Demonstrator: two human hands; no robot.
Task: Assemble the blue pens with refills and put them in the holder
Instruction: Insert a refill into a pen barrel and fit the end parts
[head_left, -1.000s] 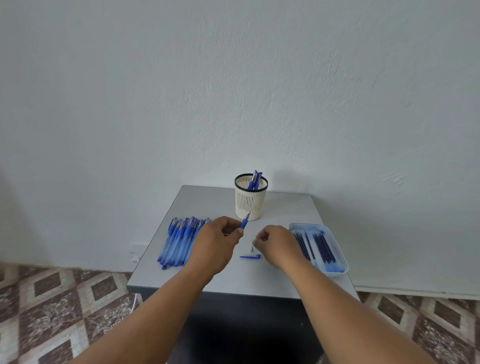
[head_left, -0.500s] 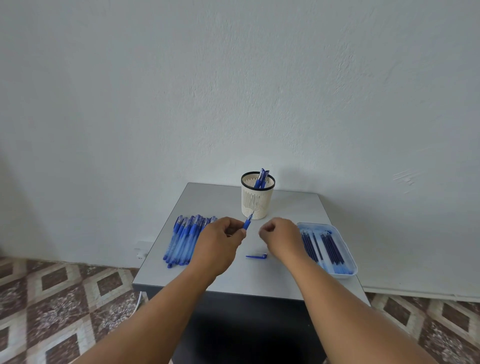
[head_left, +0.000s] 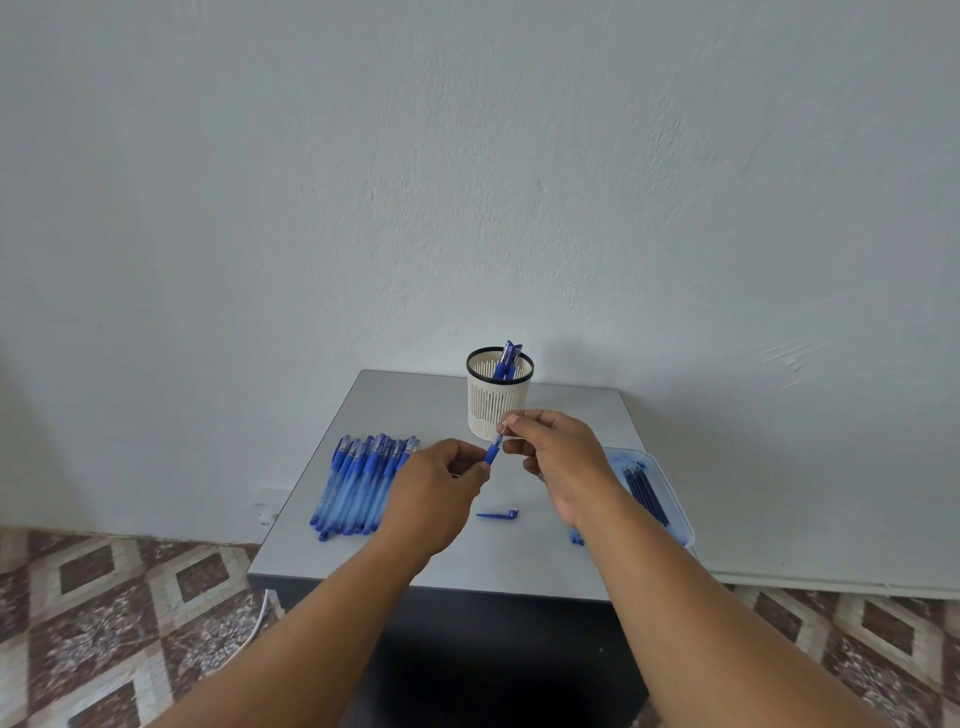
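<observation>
The grey rectangular worktop (head_left: 415, 551) carries everything, and each piece is best placed from the two hands raised above its middle. Just beyond the right hand (head_left: 563, 457) stands the cream slotted plastic holder with a black rim (head_left: 500, 402), two finished pens leaning inside it. To the outer side of the left hand (head_left: 434, 493) lies a row of blue translucent pen bodies (head_left: 363, 480), side by side, long axes running away from the person. To the outer side of the right hand sits a clear shallow plastic tray (head_left: 675, 512) of dark blue refills (head_left: 647, 491). Between and below the hands a small loose blue pen cap (head_left: 497, 515) rests flat.

The left hand is curled round the blue pen barrel (head_left: 492, 453), whose free end points up and across toward the right hand. The right hand pinches something thin at that end with thumb and forefinger; it looks like the refill tip, though too small to be sure. The barrel's long axis runs hand to hand, so the coming push probably goes along that line. The right hand is nearer the holder.
</observation>
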